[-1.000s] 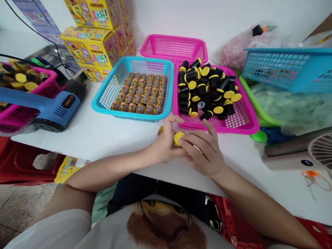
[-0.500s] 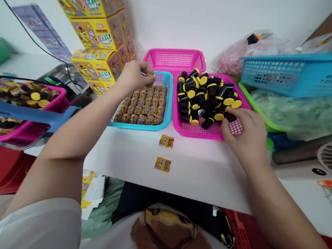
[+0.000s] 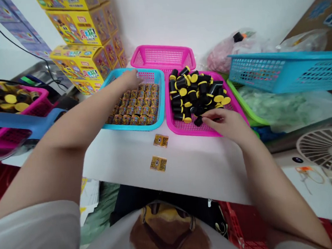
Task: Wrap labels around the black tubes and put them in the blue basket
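My left hand (image 3: 129,80) reaches over the back of the blue plastic basket (image 3: 132,128), its fingers curled down out of sight, so I cannot tell whether it grips anything. Below it, gold-wrapped capsules (image 3: 133,107) stand packed in rows, filling most of the basket.

My right hand (image 3: 227,124) is half open, its fingers stretched out together over the near part of the magenta basket (image 3: 196,133). My fingertips (image 3: 206,116) sit just beside a black cylinder (image 3: 198,121), though I cannot tell whether they touch it. It lies tilted, its long axis slanting from lower left to upper right, at the near edge of a heap of black cylinders with yellow caps (image 3: 192,94). In the heap they point every which way.

Both baskets rest side by side on a white table (image 3: 170,185), with two small gold printed packets (image 3: 158,163) lying in front of them, one nearer me than the other. Behind stand a pink basket (image 3: 161,57) and stacked yellow boxes (image 3: 78,28). To my right, a blue basket (image 3: 287,72) sits tilted above a green tray (image 3: 247,103), near a white fan (image 3: 327,147). To my left, another magenta basket (image 3: 19,100) holds more capped cylinders.
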The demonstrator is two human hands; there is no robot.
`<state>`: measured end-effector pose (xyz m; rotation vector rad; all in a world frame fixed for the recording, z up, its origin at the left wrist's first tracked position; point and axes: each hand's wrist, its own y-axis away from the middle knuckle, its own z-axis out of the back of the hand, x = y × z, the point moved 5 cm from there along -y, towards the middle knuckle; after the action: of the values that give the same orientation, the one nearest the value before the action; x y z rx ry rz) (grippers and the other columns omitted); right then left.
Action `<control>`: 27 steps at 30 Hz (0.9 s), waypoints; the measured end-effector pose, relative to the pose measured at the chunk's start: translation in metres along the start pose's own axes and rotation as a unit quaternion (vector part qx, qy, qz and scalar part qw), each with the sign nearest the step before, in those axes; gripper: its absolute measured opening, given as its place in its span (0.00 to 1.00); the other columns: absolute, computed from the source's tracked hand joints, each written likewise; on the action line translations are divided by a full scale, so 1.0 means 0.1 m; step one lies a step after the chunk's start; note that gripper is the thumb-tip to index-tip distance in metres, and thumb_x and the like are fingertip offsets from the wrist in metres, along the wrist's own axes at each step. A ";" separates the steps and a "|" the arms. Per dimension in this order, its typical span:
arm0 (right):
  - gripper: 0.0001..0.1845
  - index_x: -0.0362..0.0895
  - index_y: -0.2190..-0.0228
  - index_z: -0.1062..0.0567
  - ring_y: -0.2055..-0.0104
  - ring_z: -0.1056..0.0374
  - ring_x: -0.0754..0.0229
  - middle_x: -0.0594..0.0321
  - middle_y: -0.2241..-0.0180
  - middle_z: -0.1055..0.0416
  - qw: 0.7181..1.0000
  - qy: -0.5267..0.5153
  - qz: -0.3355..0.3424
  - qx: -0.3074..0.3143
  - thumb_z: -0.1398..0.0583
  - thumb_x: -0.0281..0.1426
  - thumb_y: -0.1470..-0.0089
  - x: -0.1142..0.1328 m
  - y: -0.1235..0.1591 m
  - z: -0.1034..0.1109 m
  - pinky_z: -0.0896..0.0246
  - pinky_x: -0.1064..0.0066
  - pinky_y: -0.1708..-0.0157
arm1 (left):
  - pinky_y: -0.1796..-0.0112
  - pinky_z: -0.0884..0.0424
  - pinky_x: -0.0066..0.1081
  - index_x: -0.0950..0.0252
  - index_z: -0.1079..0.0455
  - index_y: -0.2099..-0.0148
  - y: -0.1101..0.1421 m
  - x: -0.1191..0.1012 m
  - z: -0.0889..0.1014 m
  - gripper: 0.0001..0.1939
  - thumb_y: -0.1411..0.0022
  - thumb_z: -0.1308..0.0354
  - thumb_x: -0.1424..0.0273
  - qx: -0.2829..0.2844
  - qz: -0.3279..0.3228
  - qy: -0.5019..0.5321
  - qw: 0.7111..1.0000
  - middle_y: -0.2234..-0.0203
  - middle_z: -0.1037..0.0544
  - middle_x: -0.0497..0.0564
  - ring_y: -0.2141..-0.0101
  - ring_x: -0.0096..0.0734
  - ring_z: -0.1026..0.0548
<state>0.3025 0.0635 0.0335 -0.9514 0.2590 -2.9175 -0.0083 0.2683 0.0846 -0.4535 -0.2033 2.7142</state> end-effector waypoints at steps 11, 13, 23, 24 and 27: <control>0.31 0.42 0.38 0.27 0.57 0.22 0.44 0.44 0.54 0.20 0.927 0.293 0.014 0.233 0.37 0.41 0.40 0.23 -0.55 -0.65 0.30 0.58 0.56 | 0.41 0.26 0.52 0.76 0.34 0.33 3.19 -1.34 -0.55 0.29 0.22 0.51 0.57 -0.002 -0.236 -0.112 0.965 0.38 0.26 0.71 0.38 0.56 0.26; 0.24 0.43 0.46 0.22 0.58 0.23 0.46 0.46 0.56 0.20 0.928 0.292 0.014 0.232 0.37 0.41 0.40 0.22 -0.54 -0.63 0.31 0.60 0.57 | 0.39 0.26 0.50 0.77 0.33 0.33 3.55 -1.28 -0.81 0.26 0.23 0.48 0.62 0.032 -0.234 -0.172 0.956 0.36 0.28 0.71 0.36 0.55 0.27; 0.18 0.48 0.46 0.28 0.49 0.26 0.51 0.52 0.48 0.26 0.966 -0.004 0.232 -0.118 0.42 0.39 0.34 0.58 0.04 -0.15 0.27 0.56 0.49 | 0.49 0.18 0.32 0.75 0.27 0.40 3.64 -1.11 -0.39 0.20 0.30 0.51 0.84 0.006 -0.333 -0.064 0.941 0.45 0.19 0.66 0.46 0.40 0.18; 0.19 0.50 0.44 0.31 0.49 0.26 0.53 0.53 0.48 0.27 0.952 -0.049 0.266 -0.143 0.41 0.40 0.34 0.59 0.14 -0.18 0.26 0.57 0.50 | 0.49 0.18 0.32 0.74 0.28 0.40 3.54 -1.10 -0.33 0.20 0.29 0.51 0.83 -0.014 -0.321 -0.027 0.947 0.46 0.18 0.65 0.47 0.39 0.17; 0.27 0.52 0.42 0.41 0.52 0.24 0.58 0.57 0.49 0.28 0.914 -0.166 0.326 -0.178 0.37 0.41 0.37 0.58 0.38 -0.33 0.23 0.59 0.53 | 0.50 0.18 0.31 0.69 0.25 0.41 3.11 -1.06 -0.20 0.18 0.29 0.47 0.81 -0.044 -0.243 0.135 0.959 0.50 0.17 0.60 0.52 0.35 0.16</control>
<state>0.2362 0.0246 0.0343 -1.1100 0.9063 -2.0989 -0.0155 -0.0565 0.0339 -0.6921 -0.3151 2.1439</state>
